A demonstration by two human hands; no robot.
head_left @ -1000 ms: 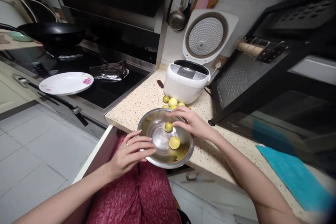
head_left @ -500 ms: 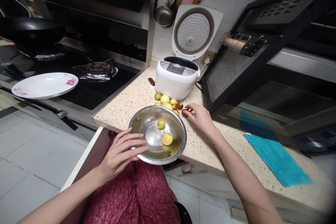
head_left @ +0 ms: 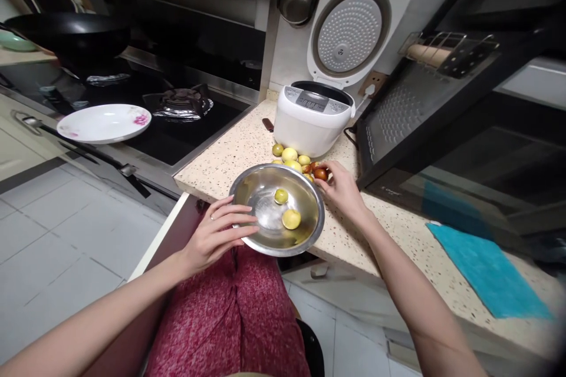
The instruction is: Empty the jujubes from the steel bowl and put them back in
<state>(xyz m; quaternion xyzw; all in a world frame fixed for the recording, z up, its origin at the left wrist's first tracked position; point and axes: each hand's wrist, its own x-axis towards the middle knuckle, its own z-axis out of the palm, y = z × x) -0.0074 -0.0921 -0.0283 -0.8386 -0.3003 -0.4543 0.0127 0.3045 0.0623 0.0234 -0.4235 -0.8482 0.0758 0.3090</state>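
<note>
A round stainless steel bowl [head_left: 309, 227] rests at the counter's front edge, overhanging it. My left hand [head_left: 216, 234] grips its left rim, fingers spread over the inside and thumb hidden. Two yellow-green jujubes lie in the bowl, a smaller one [head_left: 281, 195] above a larger one [head_left: 291, 219]. Beyond the far rim, several more yellow-green jujubes [head_left: 290, 155] cluster on the counter, some partly hidden by the bowl. My right hand [head_left: 342, 188] pinches a red-brown jujube [head_left: 321, 174] at the right end of this cluster, beside other reddish ones.
An open white rice cooker [head_left: 309, 123] stands behind the fruit. To its right is a dark oven [head_left: 437, 188], with a turquoise cloth [head_left: 486, 271] on the counter. At left, a floral plate [head_left: 104, 123] and a black wok [head_left: 71, 35] sit on the stove. A drawer [head_left: 163, 235] hangs open below.
The camera view has shifted, so the scene sits higher and farther right. My right fingers have closed around a red-brown jujube. My left hand keeps its place on the bowl.
</note>
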